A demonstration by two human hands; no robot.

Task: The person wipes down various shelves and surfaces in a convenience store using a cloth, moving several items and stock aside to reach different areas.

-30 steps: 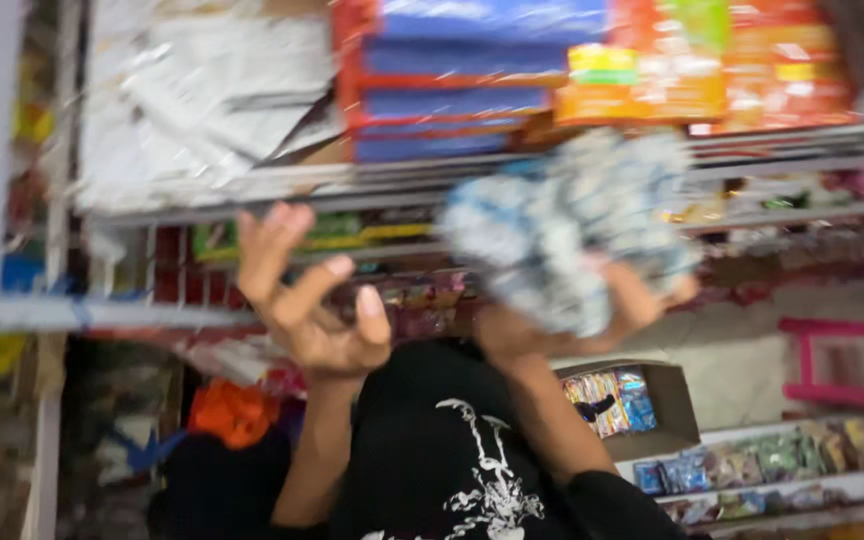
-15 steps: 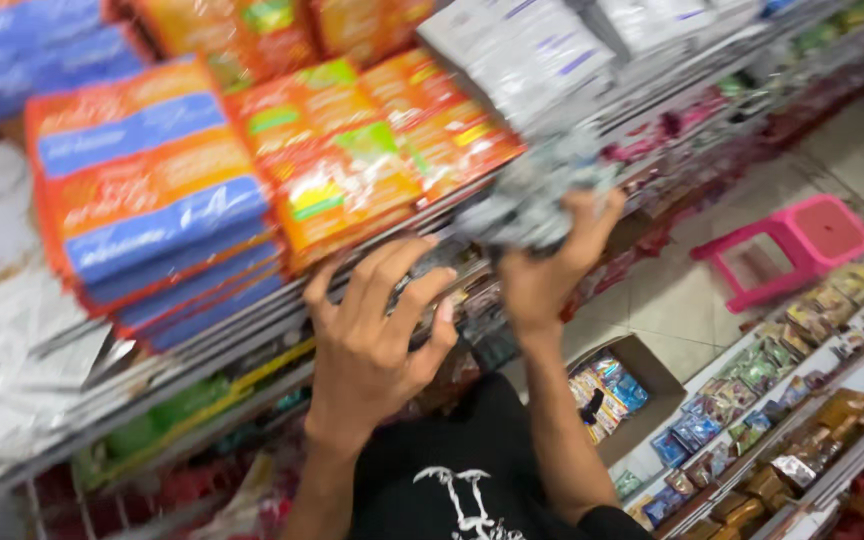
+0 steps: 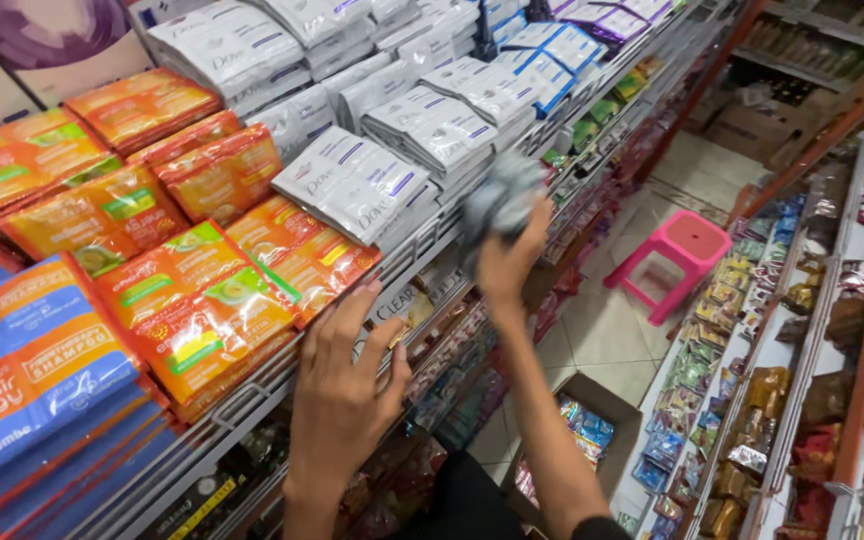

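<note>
Orange sachet packs (image 3: 207,300) at far left meet our open left hand (image 3: 347,395), fingers spread against them; further right, our right hand (image 3: 507,262) grips a grey-blue sachet bundle (image 3: 500,200) at the white sachet stacks (image 3: 372,185).

Single head-worn view, tilted and looking down along a shop aisle. Very close to the sloped shelf (image 3: 252,400) at left, its orange sachet packs (image 3: 202,300) and white sachet packs (image 3: 372,180) filling the upper left. Left hand (image 3: 347,390) and right hand (image 3: 507,260) reaching out from the bottom edge, near the lens. Farther off, down the floor: a pink stool (image 3: 677,250), a cardboard box (image 3: 572,420), and a second rack (image 3: 772,400) at right. No second view to overlap with.
</note>
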